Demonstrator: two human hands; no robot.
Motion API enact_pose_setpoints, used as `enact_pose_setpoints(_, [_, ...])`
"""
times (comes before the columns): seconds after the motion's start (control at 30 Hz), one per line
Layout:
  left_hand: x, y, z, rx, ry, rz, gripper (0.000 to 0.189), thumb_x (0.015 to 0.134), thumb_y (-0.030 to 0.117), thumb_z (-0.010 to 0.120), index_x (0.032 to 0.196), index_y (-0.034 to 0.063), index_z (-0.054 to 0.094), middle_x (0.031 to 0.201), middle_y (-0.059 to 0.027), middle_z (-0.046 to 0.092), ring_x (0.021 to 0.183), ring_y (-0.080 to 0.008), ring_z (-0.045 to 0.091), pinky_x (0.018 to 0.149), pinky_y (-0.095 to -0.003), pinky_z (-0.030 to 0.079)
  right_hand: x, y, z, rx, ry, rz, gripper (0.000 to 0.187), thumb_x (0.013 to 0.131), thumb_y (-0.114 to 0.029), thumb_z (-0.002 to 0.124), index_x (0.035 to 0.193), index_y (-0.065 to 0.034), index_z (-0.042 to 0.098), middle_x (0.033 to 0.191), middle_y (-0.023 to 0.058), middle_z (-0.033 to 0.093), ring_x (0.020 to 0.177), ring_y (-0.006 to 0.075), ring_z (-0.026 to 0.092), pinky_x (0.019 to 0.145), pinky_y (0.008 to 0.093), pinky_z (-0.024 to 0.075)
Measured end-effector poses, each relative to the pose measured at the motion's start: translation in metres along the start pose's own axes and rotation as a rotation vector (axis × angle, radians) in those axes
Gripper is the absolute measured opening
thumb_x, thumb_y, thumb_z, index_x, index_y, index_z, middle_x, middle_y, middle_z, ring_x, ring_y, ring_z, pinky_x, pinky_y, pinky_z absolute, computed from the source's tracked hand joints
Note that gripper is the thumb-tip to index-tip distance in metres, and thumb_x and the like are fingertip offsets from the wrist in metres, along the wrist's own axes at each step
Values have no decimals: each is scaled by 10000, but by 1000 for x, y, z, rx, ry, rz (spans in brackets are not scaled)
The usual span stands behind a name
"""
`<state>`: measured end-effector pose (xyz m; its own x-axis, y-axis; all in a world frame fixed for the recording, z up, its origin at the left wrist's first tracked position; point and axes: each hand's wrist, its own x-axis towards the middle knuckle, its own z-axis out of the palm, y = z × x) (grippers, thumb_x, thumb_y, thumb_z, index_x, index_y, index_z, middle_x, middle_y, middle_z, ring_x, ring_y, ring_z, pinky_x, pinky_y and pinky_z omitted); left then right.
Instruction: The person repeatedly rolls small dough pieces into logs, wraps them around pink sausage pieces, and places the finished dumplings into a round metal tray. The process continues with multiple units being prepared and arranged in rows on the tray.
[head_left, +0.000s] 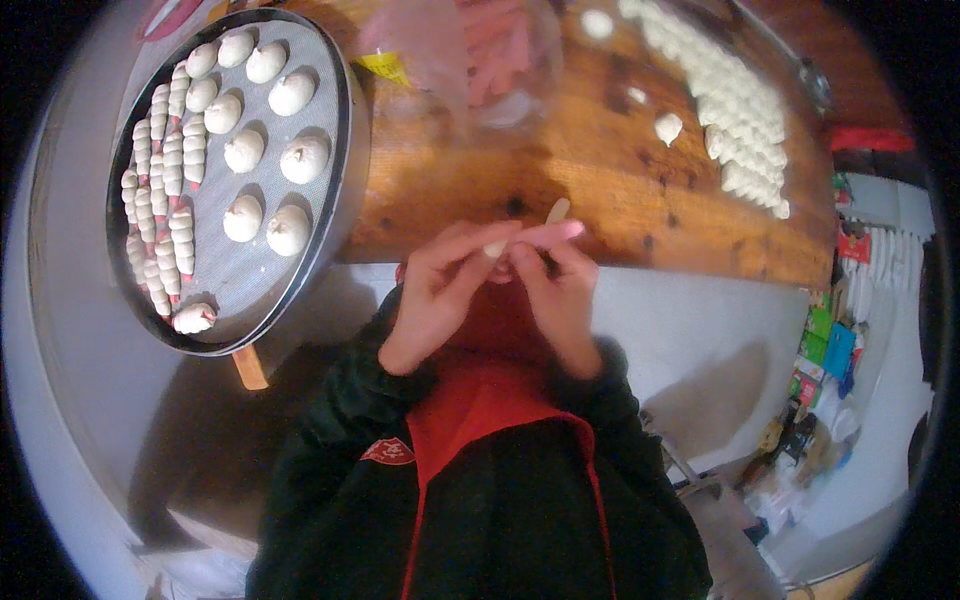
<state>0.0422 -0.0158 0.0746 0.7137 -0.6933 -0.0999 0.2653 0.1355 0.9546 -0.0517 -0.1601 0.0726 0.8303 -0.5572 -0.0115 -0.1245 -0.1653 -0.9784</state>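
Close to the table's front edge, my left hand (442, 289) and my right hand (556, 281) meet around a pink sausage (551, 235) and a pale dough strip (558, 211). The sausage lies slantwise, its tip sticking out past my right fingers. My left fingers pinch the dough by the sausage's left end. From behind the sausage, the strip's free end points away from me. My right thumb and fingers grip the sausage from below. How far the dough goes around it is partly hidden by my fingers.
A round steamer tray (247, 289) at left bears dough-wrapped sausages (182, 244) and several round buns (304, 159). A plastic bag of sausages (499, 56) lies on the wooden table (465, 180). Many dough pieces (739, 112) line the right, with a loose dough piece (667, 129) nearby.
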Motion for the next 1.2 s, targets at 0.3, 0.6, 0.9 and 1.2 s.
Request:
enact_pose_setpoints(0.3, [4,9,-13,220,-3,-84,334,1030,22,730,1364,11,726,1124,-96,761,986,-175,755,878,-326,630,-4,-10,1,-189,-22,-62,142,991,-36,738,1118,-33,801,1026,110,813,918,209,769,841,338,607])
enact_pose_setpoints(0.6, [9,19,-37,1183,-253,414,217,968,85,796,1181,49,779,1041,-174,781,948,-380,771,814,-403,637,29,-49,-65,-599,-499,-431,207,967,-99,767,1170,-81,801,1083,135,803,965,337,790,836,426,637])
enact_pose_setpoints(0.9, [-10,9,-4,-61,37,-214,255,1090,103,701,1305,-34,699,1071,-66,774,959,-126,737,836,-287,619,-13,25,-30,35,-158,248,219,1100,-221,671,1170,-39,770,1053,54,781,959,141,714,866,321,594])
enact_pose_setpoints(1.2, [7,18,-25,415,-234,-38,410,947,94,846,1347,71,760,1200,-88,803,1103,-188,747,962,-323,591,-35,15,-10,-23,28,140,212,1008,-150,782,1181,-29,776,1057,97,805,969,155,744,856,343,613])
